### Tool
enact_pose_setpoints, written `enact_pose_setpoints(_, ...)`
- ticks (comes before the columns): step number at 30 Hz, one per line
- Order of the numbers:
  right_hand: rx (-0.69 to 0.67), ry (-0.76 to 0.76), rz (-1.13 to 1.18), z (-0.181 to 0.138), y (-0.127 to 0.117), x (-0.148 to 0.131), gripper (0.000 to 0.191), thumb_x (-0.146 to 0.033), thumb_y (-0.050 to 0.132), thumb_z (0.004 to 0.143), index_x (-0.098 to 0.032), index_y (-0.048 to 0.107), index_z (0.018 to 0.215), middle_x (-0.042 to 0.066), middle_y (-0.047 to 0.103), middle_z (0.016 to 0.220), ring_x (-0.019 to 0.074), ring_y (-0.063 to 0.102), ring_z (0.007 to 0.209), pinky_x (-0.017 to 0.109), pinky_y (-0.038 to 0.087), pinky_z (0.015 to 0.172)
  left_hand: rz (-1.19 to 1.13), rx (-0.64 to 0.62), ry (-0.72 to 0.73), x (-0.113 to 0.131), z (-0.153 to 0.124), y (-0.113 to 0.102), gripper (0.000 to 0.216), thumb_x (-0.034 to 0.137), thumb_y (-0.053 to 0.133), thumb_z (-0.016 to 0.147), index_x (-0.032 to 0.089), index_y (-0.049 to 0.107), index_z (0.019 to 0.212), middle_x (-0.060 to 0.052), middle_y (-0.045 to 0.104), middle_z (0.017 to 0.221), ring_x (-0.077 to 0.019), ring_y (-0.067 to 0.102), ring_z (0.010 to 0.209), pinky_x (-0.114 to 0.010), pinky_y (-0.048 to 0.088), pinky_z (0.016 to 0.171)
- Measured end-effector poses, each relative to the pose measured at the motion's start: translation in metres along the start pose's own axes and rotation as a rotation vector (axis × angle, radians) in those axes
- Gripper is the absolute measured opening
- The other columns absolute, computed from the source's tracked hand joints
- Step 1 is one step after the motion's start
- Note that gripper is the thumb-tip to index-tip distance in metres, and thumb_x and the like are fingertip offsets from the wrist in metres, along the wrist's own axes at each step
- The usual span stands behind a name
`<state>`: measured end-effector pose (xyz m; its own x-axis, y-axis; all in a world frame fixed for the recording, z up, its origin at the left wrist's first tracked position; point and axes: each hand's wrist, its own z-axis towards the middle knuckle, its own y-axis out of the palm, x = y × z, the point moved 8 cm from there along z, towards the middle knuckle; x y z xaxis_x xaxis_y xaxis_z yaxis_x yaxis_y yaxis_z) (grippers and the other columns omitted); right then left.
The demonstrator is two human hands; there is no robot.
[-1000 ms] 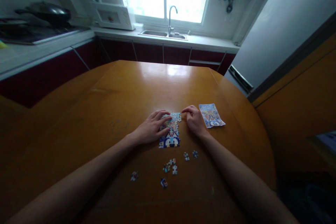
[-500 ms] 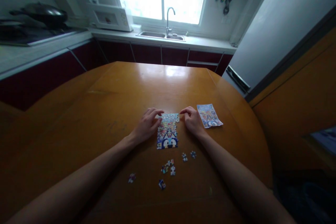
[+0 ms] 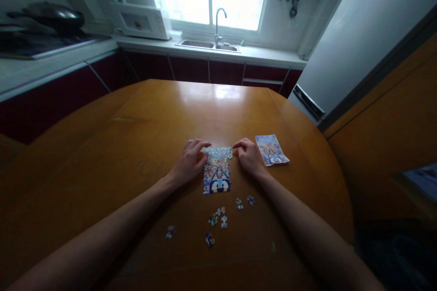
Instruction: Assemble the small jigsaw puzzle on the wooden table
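A partly assembled jigsaw puzzle (image 3: 217, 170) lies flat on the wooden table, a dog's face along its bottom and its right edge stepped. My left hand (image 3: 191, 160) rests at its upper left side, fingers and thumb apart, fingertips at the puzzle's edge. At the upper right corner is my right hand (image 3: 248, 157), fingers curled and index fingertip near the puzzle's edge; anything inside that curl is hidden. Loose puzzle pieces lie nearer me: a dark blue piece (image 3: 210, 239), a reddish piece (image 3: 170, 232), a pale piece (image 3: 239, 203), a bluish piece (image 3: 251, 200) and a small cluster (image 3: 217, 216).
Right of my right hand lies a printed picture sheet (image 3: 271, 150) matching the puzzle. The round wooden table (image 3: 153, 118) fills the foreground. Beyond it are a counter with a sink (image 3: 198, 44), a microwave (image 3: 139, 22) and a pan (image 3: 56, 14). A refrigerator (image 3: 337, 41) stands at right.
The view has shifted very slightly. Both hands, the puzzle and the loose pieces keep essentially the same places.
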<state>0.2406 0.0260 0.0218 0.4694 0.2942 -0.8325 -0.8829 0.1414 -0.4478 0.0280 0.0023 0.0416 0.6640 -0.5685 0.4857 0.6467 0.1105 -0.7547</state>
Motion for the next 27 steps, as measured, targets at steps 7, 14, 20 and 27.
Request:
enact_pose_setpoints(7, -0.008, 0.013, 0.007, 0.0, -0.001, -0.002, 0.026, -0.008, 0.048, 0.08, -0.019, 0.071, 0.075, 0.005, 0.068, 0.086, 0.0179, 0.063, 0.085, 0.03, 0.048, 0.081, -0.002, -0.009, 0.008, -0.001, -0.001, 0.001, 0.023, 0.021, 0.052, 0.094, 0.02, 0.06, 0.116, -0.008, 0.06, 0.116, -0.0265, 0.051, 0.114, -0.046, 0.045, 0.102)
enact_pose_setpoints(14, -0.009, 0.082, 0.117, 0.007, -0.005, 0.009, 0.023, -0.014, 0.05, 0.081, -0.018, 0.073, 0.083, 0.005, 0.072, 0.086, 0.0169, 0.065, 0.08, 0.029, 0.05, 0.075, -0.02, -0.022, 0.016, 0.001, 0.0, 0.002, 0.021, 0.021, 0.051, 0.095, 0.021, 0.062, 0.114, -0.007, 0.061, 0.114, -0.026, 0.052, 0.113, -0.047, 0.045, 0.102)
enact_pose_setpoints(20, -0.251, 0.087, 0.122, 0.011, -0.018, -0.009, 0.016, -0.025, 0.065, 0.081, -0.017, 0.074, 0.09, 0.003, 0.072, 0.079, 0.0148, 0.063, 0.069, 0.026, 0.048, 0.063, -0.042, -0.032, 0.011, 0.002, 0.0, 0.002, 0.022, 0.022, 0.052, 0.095, 0.021, 0.062, 0.115, -0.008, 0.061, 0.114, -0.0263, 0.051, 0.115, -0.047, 0.045, 0.103)
enact_pose_setpoints(27, -0.551, -0.046, -0.277, -0.059, -0.016, -0.062, 0.013, -0.01, 0.07, 0.08, -0.023, 0.074, 0.079, 0.002, 0.07, 0.082, 0.0156, 0.06, 0.073, 0.028, 0.044, 0.067, -0.04, -0.021, 0.01, 0.001, -0.001, 0.002, 0.024, 0.022, 0.052, 0.094, 0.021, 0.062, 0.116, -0.007, 0.062, 0.115, -0.026, 0.052, 0.115, -0.046, 0.045, 0.104)
